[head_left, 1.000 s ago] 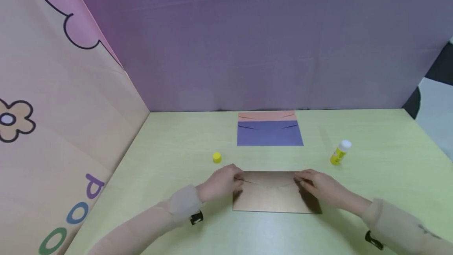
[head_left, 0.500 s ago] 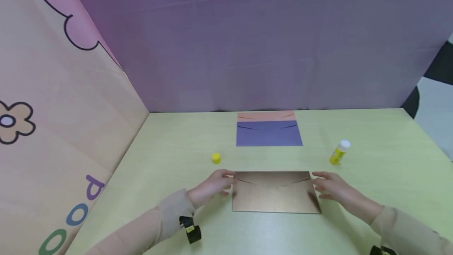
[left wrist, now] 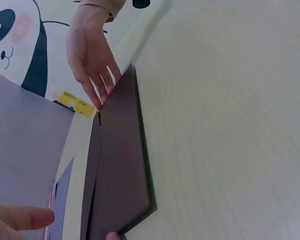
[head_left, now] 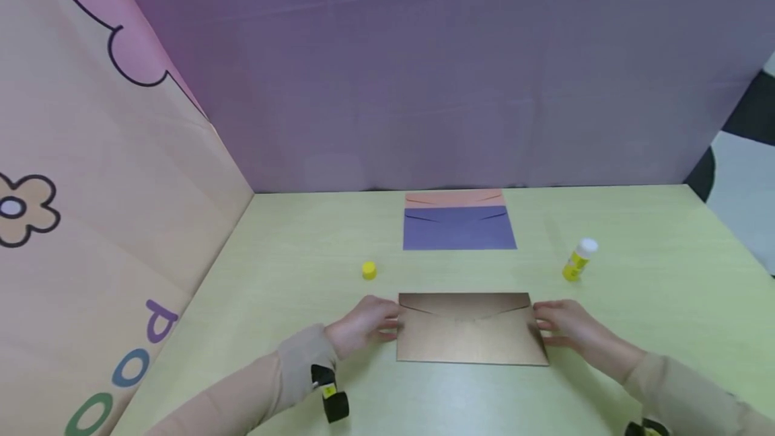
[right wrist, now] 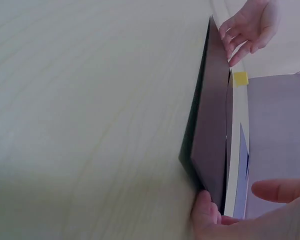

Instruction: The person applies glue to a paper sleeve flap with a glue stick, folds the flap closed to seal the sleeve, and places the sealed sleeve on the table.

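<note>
A brown envelope (head_left: 472,338) lies flap side up on the table, its long edges running left to right. My left hand (head_left: 363,325) is at its left short edge, fingers extended and fingertips at the paper. At the opposite short edge my right hand (head_left: 572,325) does the same. In the right wrist view the right fingertips (right wrist: 204,200) meet the envelope's near corner, while the thumb (right wrist: 275,190) stays apart from it. The left thumb (left wrist: 37,217) is likewise held away in the left wrist view.
Behind the brown envelope lies a blue-purple envelope (head_left: 460,231) overlapping a pink one (head_left: 454,198). A yellow glue stick (head_left: 578,262) with a white end stands at right. A small yellow cap (head_left: 369,270) sits at left. A purple cloth wall (head_left: 448,86) borders the table's back.
Both hands let go of the envelope's upper corners and drew outward, then came in slightly to its short sides. The envelope has barely moved.
</note>
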Action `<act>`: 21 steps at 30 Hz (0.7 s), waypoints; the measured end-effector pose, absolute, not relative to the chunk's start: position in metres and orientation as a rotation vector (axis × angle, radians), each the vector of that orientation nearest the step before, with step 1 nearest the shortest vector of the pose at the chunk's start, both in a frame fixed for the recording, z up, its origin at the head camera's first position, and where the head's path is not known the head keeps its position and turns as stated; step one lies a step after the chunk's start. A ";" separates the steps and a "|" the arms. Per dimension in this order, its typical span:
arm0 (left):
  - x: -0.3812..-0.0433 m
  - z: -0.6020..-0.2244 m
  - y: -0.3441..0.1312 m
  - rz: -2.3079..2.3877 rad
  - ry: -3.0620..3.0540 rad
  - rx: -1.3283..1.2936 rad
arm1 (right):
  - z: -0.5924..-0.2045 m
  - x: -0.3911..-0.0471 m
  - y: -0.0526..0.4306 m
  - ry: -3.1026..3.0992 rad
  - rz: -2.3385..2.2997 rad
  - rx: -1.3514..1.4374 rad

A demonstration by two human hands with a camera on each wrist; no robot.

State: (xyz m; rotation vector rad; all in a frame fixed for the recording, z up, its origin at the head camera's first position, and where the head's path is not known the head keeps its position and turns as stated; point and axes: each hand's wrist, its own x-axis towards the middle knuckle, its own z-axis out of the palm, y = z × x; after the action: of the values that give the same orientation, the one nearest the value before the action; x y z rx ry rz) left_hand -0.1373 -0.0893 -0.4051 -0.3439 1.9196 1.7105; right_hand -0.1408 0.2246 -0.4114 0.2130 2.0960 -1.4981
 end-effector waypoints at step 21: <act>-0.157 -0.415 -0.071 1.669 2.368 -0.200 | -0.414 -0.155 0.224 2.278 -1.637 0.280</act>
State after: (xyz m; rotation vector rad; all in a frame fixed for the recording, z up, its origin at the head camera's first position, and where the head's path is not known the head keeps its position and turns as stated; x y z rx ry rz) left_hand -0.1570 -0.0706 -0.4154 -0.2003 2.3678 1.6693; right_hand -0.1551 0.2244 -0.4142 0.2796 2.2783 -1.6374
